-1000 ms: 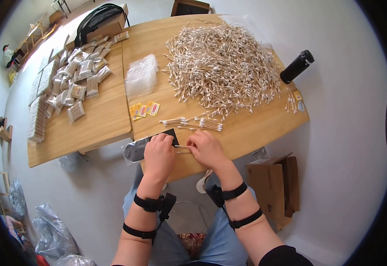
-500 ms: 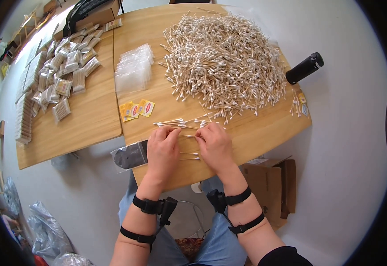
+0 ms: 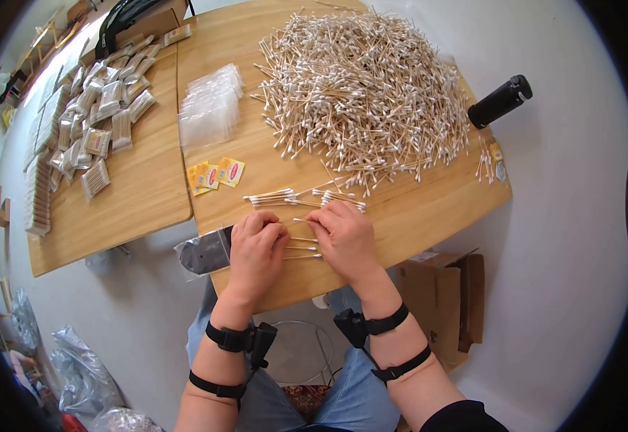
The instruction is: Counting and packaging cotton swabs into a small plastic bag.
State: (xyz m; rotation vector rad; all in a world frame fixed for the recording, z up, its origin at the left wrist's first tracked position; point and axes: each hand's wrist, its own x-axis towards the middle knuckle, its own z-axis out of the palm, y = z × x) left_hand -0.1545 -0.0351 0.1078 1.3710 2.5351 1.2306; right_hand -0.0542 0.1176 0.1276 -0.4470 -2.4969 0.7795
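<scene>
My left hand point(image 3: 258, 246) is closed, fingers curled and thumb pressed in. Several cotton swabs point(image 3: 302, 249) stick out from it toward the right, white tips outward; their other ends are hidden by the hand. My right hand point(image 3: 344, 236) pinches a single cotton swab point(image 3: 298, 219), its white tip pointing left into the gap between my hands. Just beyond my fingers lie two small loose groups of swabs, a left group point(image 3: 270, 196) and a right group point(image 3: 341, 199). A large heap of cotton swabs point(image 3: 364, 93) covers the far part of the table.
Yellow-and-white cards point(image 3: 215, 175) and clear plastic bags point(image 3: 211, 104) lie left of the heap. A bag with a dark item point(image 3: 204, 253) overhangs the near edge. Packed swab bundles point(image 3: 111, 99) fill the left table. A black bottle point(image 3: 499, 102) stands at the right edge.
My left hand has shifted slightly left and toward me, and another swab tip now shows beside it. The swab at my right fingertips juts out further to the left.
</scene>
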